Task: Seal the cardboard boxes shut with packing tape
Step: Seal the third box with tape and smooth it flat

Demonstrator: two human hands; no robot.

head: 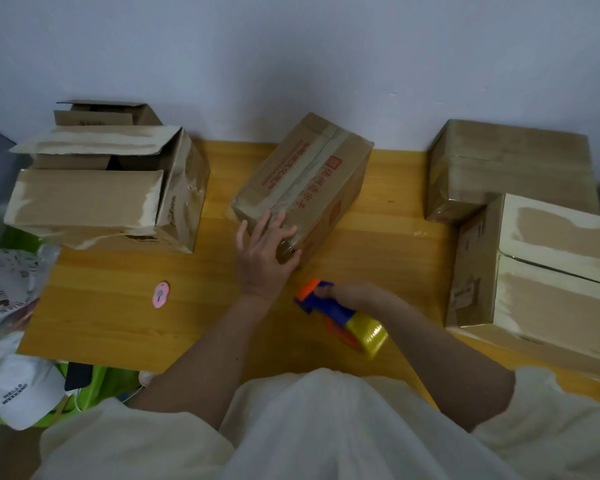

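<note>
Your taped box (302, 181) sits angled mid-worktop (118, 306), and your left hand (264, 251) lies on its near end, fingers (274, 223) spread flat. Just nearer you than the box, your right hand (347, 292) grips the tape dispenser (340, 315), fingers curled around its handle.

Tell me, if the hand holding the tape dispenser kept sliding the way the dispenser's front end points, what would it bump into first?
Probably the left hand, which rests on the near end of the middle box. The right hand aims the tape dispenser up-left toward it, though depth is hard to judge.
</note>
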